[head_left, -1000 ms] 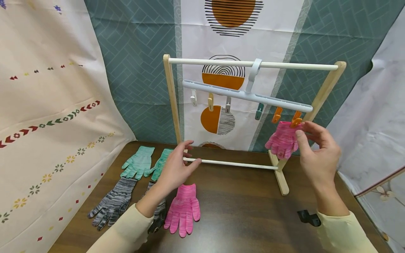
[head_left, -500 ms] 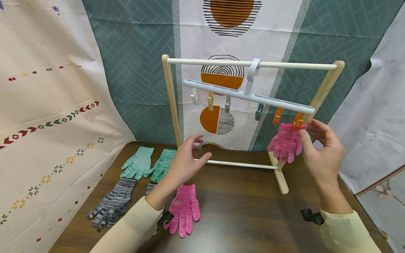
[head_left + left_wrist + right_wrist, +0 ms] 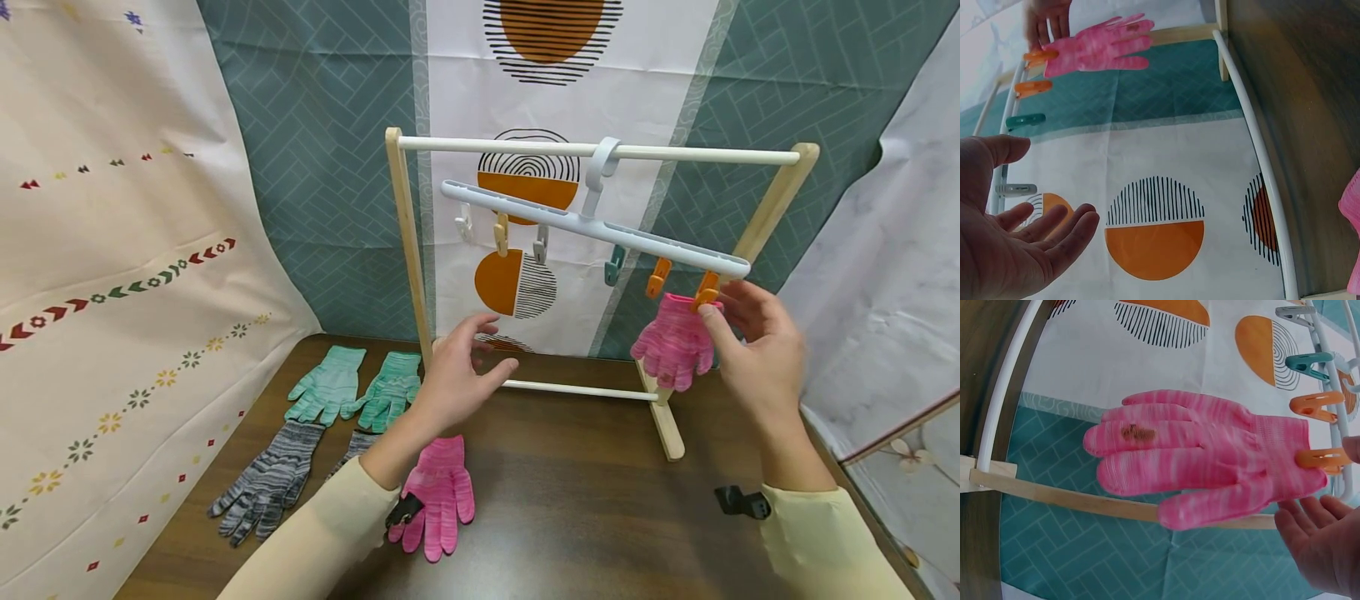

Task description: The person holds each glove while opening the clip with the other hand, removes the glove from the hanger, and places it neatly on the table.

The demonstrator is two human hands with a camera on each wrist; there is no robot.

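Observation:
A pink glove (image 3: 673,346) hangs fingers down from an orange clip (image 3: 707,289) at the right end of a pale blue clip hanger (image 3: 637,239). My right hand (image 3: 761,358) is beside the glove's cuff, its thumb tip right at the clip. In the right wrist view its fingers lie loosely extended along the cuff's edge, and a brown stain marks one finger of the glove (image 3: 1179,456). My left hand (image 3: 461,379) hovers before the rack's left side, fingers loosely bent with nothing between them. A second pink glove (image 3: 442,492) lies on the table, partly covered by the left forearm.
The hanger hooks onto a white rod (image 3: 510,147) of a wooden rack (image 3: 776,200), right end lower. Other clips hang along it, including a teal clip (image 3: 614,265). Mint gloves (image 3: 330,385) and grey striped gloves (image 3: 273,479) lie on the table at left.
My left hand has moved right and slightly up. The hanger's right end has dipped, lowering the hanging glove. My right hand drew slightly away, then came back to the clip.

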